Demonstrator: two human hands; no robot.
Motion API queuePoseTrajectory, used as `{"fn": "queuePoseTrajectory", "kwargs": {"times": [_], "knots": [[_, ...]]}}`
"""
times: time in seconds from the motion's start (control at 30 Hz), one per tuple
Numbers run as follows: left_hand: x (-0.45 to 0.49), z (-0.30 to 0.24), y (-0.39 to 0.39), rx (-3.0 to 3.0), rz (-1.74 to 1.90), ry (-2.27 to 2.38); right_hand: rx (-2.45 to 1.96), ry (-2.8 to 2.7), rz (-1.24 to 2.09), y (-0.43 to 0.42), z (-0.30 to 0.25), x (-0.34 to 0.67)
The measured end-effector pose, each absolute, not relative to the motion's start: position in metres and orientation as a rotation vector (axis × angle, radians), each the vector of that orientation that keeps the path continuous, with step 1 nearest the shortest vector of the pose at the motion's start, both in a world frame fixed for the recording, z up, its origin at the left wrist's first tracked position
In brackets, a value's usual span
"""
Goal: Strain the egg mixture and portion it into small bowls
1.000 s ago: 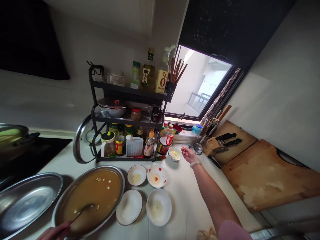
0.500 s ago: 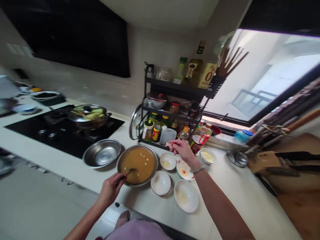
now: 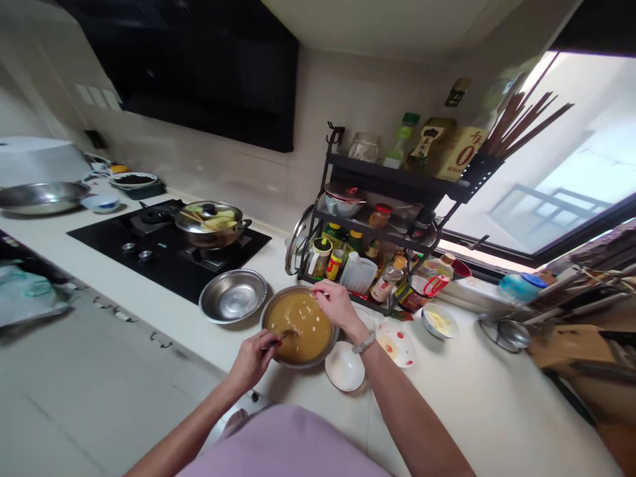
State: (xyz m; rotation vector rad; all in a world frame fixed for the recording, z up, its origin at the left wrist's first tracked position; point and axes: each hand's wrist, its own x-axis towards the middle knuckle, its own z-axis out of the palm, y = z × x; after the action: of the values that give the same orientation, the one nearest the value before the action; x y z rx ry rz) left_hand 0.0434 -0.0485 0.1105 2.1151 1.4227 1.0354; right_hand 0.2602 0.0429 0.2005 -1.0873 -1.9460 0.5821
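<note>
A steel bowl [image 3: 298,322] of yellow-brown liquid with white bits sits on the white counter. My left hand [image 3: 254,356] is closed on a utensil handle [image 3: 287,334] that dips into the liquid at the bowl's near edge. My right hand [image 3: 336,303] hovers over the bowl's far right rim, fingers pinched together; what they hold is too small to make out. A bracelet is on that wrist. Small white bowls [image 3: 344,365] and a red-spotted dish [image 3: 396,344] lie just right of the steel bowl.
An empty steel bowl [image 3: 233,295] sits left of the mixing bowl. A black spice rack [image 3: 377,218] with bottles stands behind. A lidded pan [image 3: 211,222] rests on the black hob. A small bowl of minced garlic [image 3: 440,320] and a ladle [image 3: 507,331] lie right.
My right hand drew back from the garlic bowl and came left over the steel bowl. My view swung left and pulled back. My left hand stayed on the utensil.
</note>
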Motion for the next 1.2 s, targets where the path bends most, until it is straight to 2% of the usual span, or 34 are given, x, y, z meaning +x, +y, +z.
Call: {"fn": "queuePoseTrajectory", "kwargs": {"times": [0.1, 0.27, 0.53, 0.77, 1.2], "knots": [[0.038, 0.111, -0.038, 2.138, 0.997, 1.316, -1.070, -2.010, 0.546, 0.048, 0.196, 0.251], [0.023, 0.112, -0.020, 2.150, 0.929, 1.148, -1.337, -1.803, 0.533, 0.041, 0.183, 0.246], [0.017, 0.121, 0.000, 1.959, 0.841, 0.849, -1.462, -1.817, 0.684, -0.043, 0.157, 0.196], [0.006, 0.132, 0.000, 1.922, 0.641, 0.526, -1.648, -1.723, 0.336, -0.070, 0.136, 0.170], [-0.081, 0.061, 0.021, 1.812, 0.510, 1.018, -1.798, -1.399, 0.303, -0.091, 0.142, 0.184]]}}
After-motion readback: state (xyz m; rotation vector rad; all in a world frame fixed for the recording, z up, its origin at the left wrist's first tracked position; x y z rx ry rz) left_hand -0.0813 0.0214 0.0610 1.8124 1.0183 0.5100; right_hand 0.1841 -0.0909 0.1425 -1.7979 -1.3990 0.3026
